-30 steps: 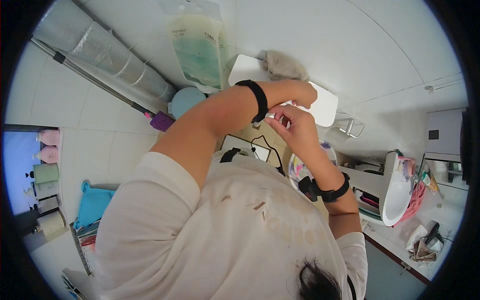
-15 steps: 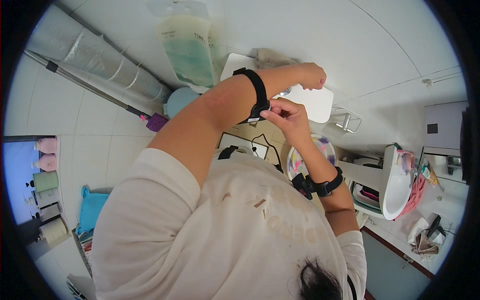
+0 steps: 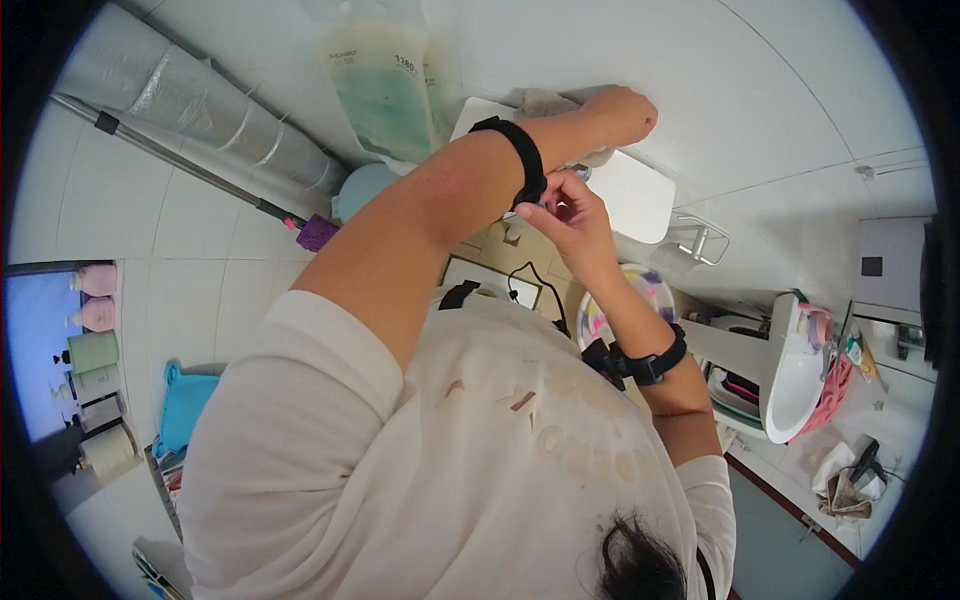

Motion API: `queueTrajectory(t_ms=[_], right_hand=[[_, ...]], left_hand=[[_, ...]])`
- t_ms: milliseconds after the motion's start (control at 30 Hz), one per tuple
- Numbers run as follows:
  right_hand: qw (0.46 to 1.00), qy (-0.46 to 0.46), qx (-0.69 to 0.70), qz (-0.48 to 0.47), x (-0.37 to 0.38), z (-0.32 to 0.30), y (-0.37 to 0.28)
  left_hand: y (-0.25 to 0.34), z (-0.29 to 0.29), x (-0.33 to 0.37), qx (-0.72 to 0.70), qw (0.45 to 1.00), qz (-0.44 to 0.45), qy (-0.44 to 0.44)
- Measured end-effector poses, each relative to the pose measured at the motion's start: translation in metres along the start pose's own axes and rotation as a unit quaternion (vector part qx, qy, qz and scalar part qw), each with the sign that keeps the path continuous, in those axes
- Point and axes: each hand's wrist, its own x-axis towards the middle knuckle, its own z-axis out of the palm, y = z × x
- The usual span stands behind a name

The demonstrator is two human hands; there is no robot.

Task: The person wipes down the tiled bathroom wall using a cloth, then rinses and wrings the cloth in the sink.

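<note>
My left arm reaches across toward the right, and my left hand is curled into a fist over the white toilet tank lid, nothing showing in it. Around that forearm runs a black strap. Thumb and fingers of my right hand are closed on the lower part of this strap, on the forearm's near side; the fingertips are partly hidden. A second black band with a small module sits around my right forearm.
Behind the left forearm lies a grey cloth, with a green liquid pouch to its left. A paper holder is on the right wall, beyond it a white basin. A mop pole leans left. A black cable hangs below.
My left fist has risen slightly and its forearm has turned a little. My right fingers have curled further in under the strap, and less of its module shows. The view has shifted slightly.
</note>
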Motion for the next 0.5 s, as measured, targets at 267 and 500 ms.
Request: queueTrajectory(t_ms=[267, 500], right_hand=[[0.988, 0.134, 0.074, -0.035, -0.019, -0.002, 0.007], [0.951, -0.1, 0.183, 0.229, -0.01, -0.001, 0.009]], left_hand=[[0.024, -0.047, 0.001, -0.163, 0.987, 0.012, 0.009], [0.019, -0.061, 0.008, -0.266, 0.959, -0.016, -0.099]])
